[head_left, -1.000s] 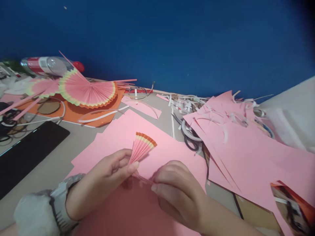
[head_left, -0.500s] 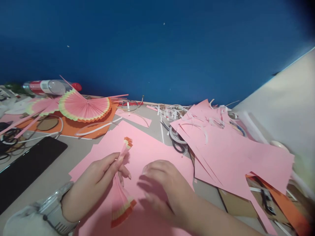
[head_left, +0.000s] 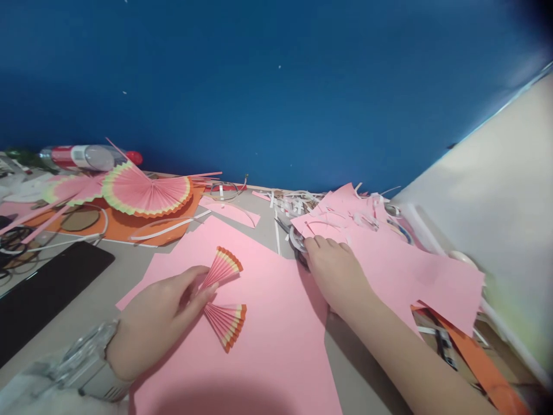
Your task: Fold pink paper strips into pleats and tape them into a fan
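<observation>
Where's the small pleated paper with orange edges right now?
In the head view, the pleated paper is just left of centre, held in the left hand over the pink sheets.

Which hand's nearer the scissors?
Right. The right hand is at the scissors; the left hand is farther off, to their left and nearer the wearer, pinching the small pleated paper.

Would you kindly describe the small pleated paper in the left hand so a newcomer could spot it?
Below the blue wall, large pink sheets lie on the desk. Over them, the left hand pinches the small pleated paper. Unlike the bigger fan behind, it flares two ways from its pinched middle, with orange edges.
</observation>
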`<state>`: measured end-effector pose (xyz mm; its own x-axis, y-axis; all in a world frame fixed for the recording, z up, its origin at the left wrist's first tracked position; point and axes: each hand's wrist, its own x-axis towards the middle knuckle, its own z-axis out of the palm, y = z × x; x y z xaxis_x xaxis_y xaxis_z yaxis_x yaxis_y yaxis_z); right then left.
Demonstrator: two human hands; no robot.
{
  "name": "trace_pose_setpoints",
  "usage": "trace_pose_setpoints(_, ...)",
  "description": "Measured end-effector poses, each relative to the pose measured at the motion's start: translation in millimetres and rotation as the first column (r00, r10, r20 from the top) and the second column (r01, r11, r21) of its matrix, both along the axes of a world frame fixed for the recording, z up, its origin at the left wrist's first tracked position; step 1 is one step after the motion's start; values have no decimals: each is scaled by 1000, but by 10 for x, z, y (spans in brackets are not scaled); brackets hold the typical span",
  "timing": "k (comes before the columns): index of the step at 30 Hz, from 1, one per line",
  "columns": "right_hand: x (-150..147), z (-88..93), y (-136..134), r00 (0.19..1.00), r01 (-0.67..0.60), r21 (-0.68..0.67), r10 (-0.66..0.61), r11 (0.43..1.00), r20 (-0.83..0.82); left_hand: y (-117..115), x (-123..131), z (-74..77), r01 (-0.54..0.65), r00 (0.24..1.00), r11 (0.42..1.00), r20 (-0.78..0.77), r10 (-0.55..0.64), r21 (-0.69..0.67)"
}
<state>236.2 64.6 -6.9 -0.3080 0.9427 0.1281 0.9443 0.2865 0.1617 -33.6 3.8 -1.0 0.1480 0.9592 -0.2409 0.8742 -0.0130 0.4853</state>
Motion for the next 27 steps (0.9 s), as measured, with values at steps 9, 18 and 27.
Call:
trace_pose_setpoints(9, 95, 301, 0, 938, 64, 59, -40, 996, -346, -13, -33, -32, -29, 999, 998, -15, 30, 55)
trace_pose_setpoints(18, 31, 378, -18, 537, 93, -98, -133, 991, -833, -49, 7, 0, -30, 991, 994, 133, 16, 103)
trace_pose_setpoints(27, -492, 141, -391, 173, -456, -377, -335, 806, -926, -171, 37, 39, 16, 544, 999, 839, 20, -34)
